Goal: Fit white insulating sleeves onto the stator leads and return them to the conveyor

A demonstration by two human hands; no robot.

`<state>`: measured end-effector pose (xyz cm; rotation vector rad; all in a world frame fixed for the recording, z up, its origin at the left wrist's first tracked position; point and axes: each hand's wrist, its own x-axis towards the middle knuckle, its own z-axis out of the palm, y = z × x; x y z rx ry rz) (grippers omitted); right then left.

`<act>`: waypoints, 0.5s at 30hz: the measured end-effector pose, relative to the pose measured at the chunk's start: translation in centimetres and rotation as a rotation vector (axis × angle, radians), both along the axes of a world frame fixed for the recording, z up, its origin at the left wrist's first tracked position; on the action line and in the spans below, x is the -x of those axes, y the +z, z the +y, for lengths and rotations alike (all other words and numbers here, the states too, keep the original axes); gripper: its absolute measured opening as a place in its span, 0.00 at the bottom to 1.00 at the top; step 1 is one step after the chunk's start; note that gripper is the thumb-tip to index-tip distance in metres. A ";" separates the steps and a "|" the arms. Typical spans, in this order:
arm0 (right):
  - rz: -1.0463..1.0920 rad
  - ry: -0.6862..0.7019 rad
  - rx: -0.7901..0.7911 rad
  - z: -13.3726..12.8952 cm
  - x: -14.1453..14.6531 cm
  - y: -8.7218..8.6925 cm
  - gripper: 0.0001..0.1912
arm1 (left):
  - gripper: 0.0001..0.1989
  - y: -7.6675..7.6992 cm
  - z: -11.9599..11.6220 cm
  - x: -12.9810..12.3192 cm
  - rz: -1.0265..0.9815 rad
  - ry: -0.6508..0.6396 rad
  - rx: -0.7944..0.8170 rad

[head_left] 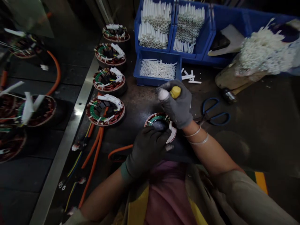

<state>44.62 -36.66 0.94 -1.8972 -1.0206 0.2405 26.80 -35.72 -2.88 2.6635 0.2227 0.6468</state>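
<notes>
A round wound coil part with a green ring, copper-coloured windings and white sleeving lies on the dark bench in front of me. My left hand, in a dark grey glove, rests on its near side with the fingers bent over the edge; what they grip there is hidden. Above the part's far right side is my right hand, also gloved, closed round a yellow-handled tool. The tool's working end cannot be made out. White wrapping covers one fingertip of the right glove.
Blue bins of white tubes stand at the back, with a blue tray of thin white strips before them. Blue-handled scissors lie right, near a bundle of white ties. Several coil parts and orange cables are left.
</notes>
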 end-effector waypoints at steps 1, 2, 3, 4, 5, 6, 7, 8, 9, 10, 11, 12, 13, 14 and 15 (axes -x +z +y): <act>0.041 -0.013 -0.033 0.4 -0.5 0.2 0.26 | 0.15 -0.1 0.0 0.6 -0.022 0.028 0.018; 0.092 -0.026 -0.065 0.3 -1.3 0.4 0.29 | 0.16 -0.2 0.0 1.5 -0.032 0.074 0.048; 0.142 -0.050 -0.098 0.0 -2.4 0.5 0.30 | 0.17 -0.4 0.2 2.8 -0.027 0.144 0.087; 0.182 -0.078 -0.124 -0.7 -3.9 0.6 0.31 | 0.19 -0.5 0.5 4.4 -0.005 0.244 0.137; 0.199 -0.102 -0.136 -1.7 -5.7 0.6 0.32 | 0.20 -0.7 0.9 6.3 0.060 0.353 0.194; 0.177 -0.106 -0.120 -2.7 -7.7 0.6 0.31 | 0.21 -0.9 1.3 8.3 0.133 0.474 0.256; 0.109 -0.102 -0.070 -3.8 -9.6 0.7 0.30 | 0.21 -1.2 1.7 10.2 0.225 0.565 0.343; -0.005 -0.100 0.010 -4.9 -11.2 0.8 0.30 | 0.21 -1.6 1.9 12.1 0.329 0.597 0.438; -0.133 -0.100 0.106 -5.8 -12.3 1.0 0.31 | 0.22 -1.8 2.0 13.7 0.396 0.620 0.534; -0.258 -0.095 0.207 -6.5 -12.6 1.2 0.31 | 0.22 -2.0 1.8 15.0 0.455 0.617 0.630; -0.367 -0.088 0.290 -7.0 -11.9 1.5 0.31 | 0.23 -2.0 1.5 16.0 0.489 0.609 0.707; -0.445 -0.066 0.345 -7.3 -10.3 1.8 0.30 | 0.23 -1.8 0.9 16.7 0.507 0.607 0.756; -0.487 -0.015 0.366 -7.4 -7.8 2.1 0.28 | 0.23 -1.4 0.3 17.2 0.524 0.602 0.770; -0.509 0.089 0.364 -7.5 -4.5 2.4 0.27 | 0.22 -0.8 -0.4 17.5 0.542 0.600 0.740; -0.504 0.241 0.340 -7.6 -0.9 2.5 0.25 | 0.21 -0.1 -1.1 17.6 0.557 0.601 0.662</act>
